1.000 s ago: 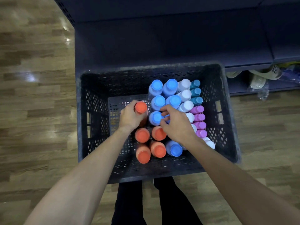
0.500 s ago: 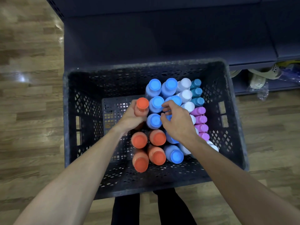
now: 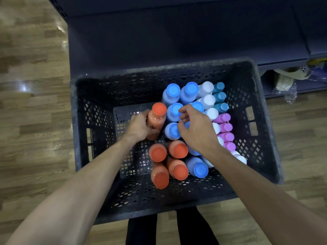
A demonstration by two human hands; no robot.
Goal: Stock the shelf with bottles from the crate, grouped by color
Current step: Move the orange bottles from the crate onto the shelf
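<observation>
A dark perforated crate [image 3: 92, 131] on the floor holds several upright bottles: orange, blue, white, teal and pink. My left hand [image 3: 139, 126] grips an orange bottle [image 3: 156, 119], raised above its neighbours and tilted. My right hand [image 3: 194, 128] hovers over the blue bottles [image 3: 174, 112] with fingers curled; its fingertips touch blue caps, but whether it grips a bottle beneath the palm stays hidden. Other orange bottles [image 3: 158, 152] stand nearer to me. The dark shelf [image 3: 177, 36] lies behind the crate, bare.
Wooden floor [image 3: 31, 121] surrounds the crate. To the right, a lower shelf level holds a beige cap-like object [image 3: 286, 80] and a clear plastic bottle [image 3: 290, 94]. My dark trouser legs [image 3: 141, 230] show below the crate.
My left hand has lifted the orange bottle higher out of the crate. My right hand has shifted slightly among the blue caps. The view has moved closer to the crate.
</observation>
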